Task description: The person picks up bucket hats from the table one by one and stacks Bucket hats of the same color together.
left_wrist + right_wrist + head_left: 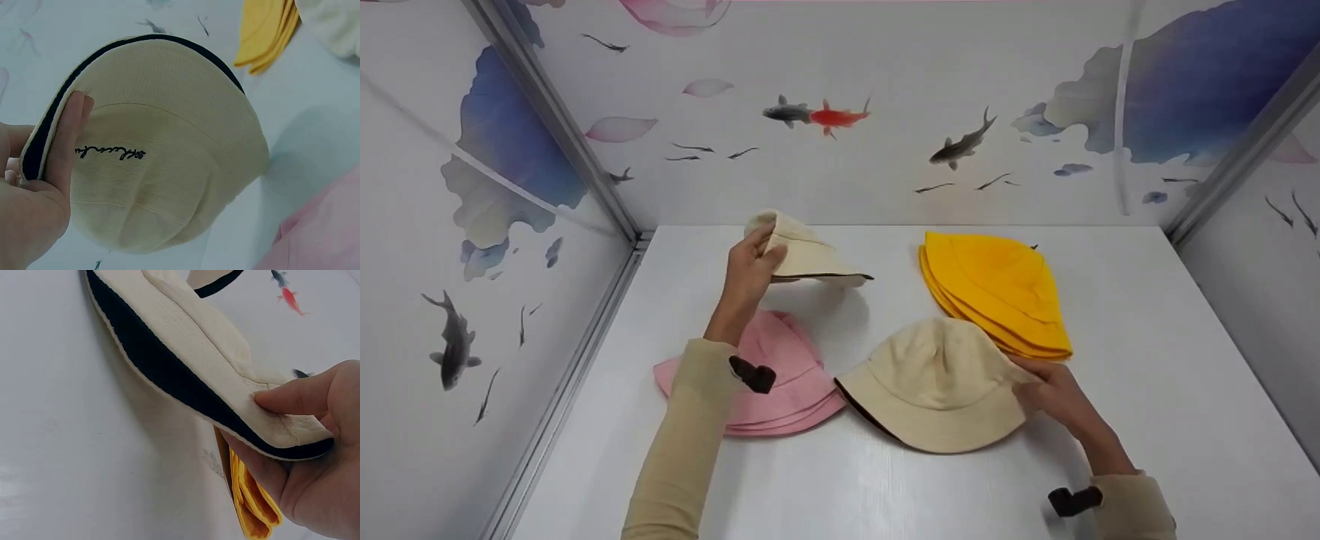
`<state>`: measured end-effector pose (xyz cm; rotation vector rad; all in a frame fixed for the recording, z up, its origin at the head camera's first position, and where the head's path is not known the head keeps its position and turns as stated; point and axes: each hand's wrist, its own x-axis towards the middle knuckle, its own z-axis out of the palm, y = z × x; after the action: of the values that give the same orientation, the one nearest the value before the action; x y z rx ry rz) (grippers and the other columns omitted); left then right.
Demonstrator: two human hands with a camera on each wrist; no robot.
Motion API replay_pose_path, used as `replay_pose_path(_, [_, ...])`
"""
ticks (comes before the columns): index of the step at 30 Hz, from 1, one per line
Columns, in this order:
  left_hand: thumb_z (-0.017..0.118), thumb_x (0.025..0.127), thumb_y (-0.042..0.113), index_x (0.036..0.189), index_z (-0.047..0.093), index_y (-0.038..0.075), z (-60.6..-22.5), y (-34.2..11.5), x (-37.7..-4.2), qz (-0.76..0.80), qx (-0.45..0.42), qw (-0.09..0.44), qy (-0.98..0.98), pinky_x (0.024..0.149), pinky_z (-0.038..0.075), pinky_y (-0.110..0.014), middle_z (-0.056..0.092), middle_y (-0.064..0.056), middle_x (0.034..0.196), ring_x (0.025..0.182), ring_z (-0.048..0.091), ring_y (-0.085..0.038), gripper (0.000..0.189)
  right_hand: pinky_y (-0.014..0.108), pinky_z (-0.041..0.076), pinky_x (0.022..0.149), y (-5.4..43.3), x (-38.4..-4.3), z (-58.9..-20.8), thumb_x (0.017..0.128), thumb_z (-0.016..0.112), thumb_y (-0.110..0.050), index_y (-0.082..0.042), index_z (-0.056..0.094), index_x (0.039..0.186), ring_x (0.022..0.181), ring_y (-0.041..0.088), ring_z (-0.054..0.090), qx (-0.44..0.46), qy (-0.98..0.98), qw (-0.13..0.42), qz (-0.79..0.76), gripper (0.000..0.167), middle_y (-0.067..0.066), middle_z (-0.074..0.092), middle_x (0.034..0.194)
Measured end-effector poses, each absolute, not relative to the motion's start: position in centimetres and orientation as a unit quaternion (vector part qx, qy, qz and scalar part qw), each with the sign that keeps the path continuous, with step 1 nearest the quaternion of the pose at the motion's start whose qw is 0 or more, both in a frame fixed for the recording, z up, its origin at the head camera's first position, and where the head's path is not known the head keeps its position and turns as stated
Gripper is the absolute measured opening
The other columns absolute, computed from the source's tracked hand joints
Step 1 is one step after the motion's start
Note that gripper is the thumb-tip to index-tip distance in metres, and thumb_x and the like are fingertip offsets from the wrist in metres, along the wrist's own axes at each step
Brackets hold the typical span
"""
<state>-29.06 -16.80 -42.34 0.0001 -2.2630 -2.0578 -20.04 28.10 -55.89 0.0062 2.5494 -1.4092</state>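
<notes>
My left hand (pixel 748 271) pinches the brim of a cream bucket hat (pixel 814 251), held up over the back left of the table. Dark trim edges this hat, and black script lettering shows on it in the left wrist view (pixel 152 129). At the front, my right hand (pixel 1061 396) grips the brim of a second cream bucket hat (pixel 941 379), thumb on one face and fingers beneath. Its crown points up, and a dark band runs along the brim's underside in the right wrist view. This hat overlaps the yellow and pink stacks in the head view.
Stacked pink bucket hats (pixel 780 367) lie at the left, partly hidden behind my left forearm. A stack of yellow bucket hats (pixel 997 289) lies at the back right. Printed panels (pixel 885 187) wall in the white table (pixel 840 495) at the back and both sides.
</notes>
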Motion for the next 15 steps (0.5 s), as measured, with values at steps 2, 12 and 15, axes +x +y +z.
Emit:
replay_pose_path(2, [0.054, 0.102, 0.005, 0.15, 0.045, 0.004, -42.0, -16.0, -28.7, -0.692, 0.0, 0.039, -0.721, 0.081, 0.053, -0.015, 0.058, -0.019, 0.142, 0.106, 0.064, -0.014, 0.049, 0.026, 0.047, 0.08, 28.1, -20.0, -55.8, 0.092, 0.06, -0.007, -0.007, 0.052, 0.144, 0.113, 0.028, 0.052, 0.009, 0.868, 0.118, -0.483, 0.053, 0.024, 0.052, 0.146])
replay_pose_path(12, [0.055, 0.1, 0.0, 0.148, 0.046, 0.001, -41.5, -12.7, -27.2, -0.733, -0.02, 0.014, -0.68, 0.078, 0.057, -0.017, 0.059, -0.023, 0.14, 0.094, 0.068, -0.008, 0.049, 0.029, 0.049, 0.065, 28.0, -19.9, -55.8, 0.091, 0.056, -0.007, -0.007, 0.049, 0.147, 0.091, 0.02, 0.056, 0.033, 0.854, 0.136, -0.501, 0.057, 0.021, 0.058, 0.134])
replay_pose_path(15, [0.055, 0.1, 0.0, 0.148, 0.046, 0.001, -41.3, -11.9, -26.8, -0.746, -0.02, 0.006, -0.666, 0.073, 0.059, -0.021, 0.059, -0.024, 0.139, 0.09, 0.069, -0.009, 0.049, 0.03, 0.049, 0.065, 28.0, -19.9, -55.9, 0.091, 0.056, -0.007, -0.007, 0.049, 0.147, 0.085, 0.019, 0.055, 0.04, 0.853, 0.14, -0.501, 0.057, 0.019, 0.058, 0.129])
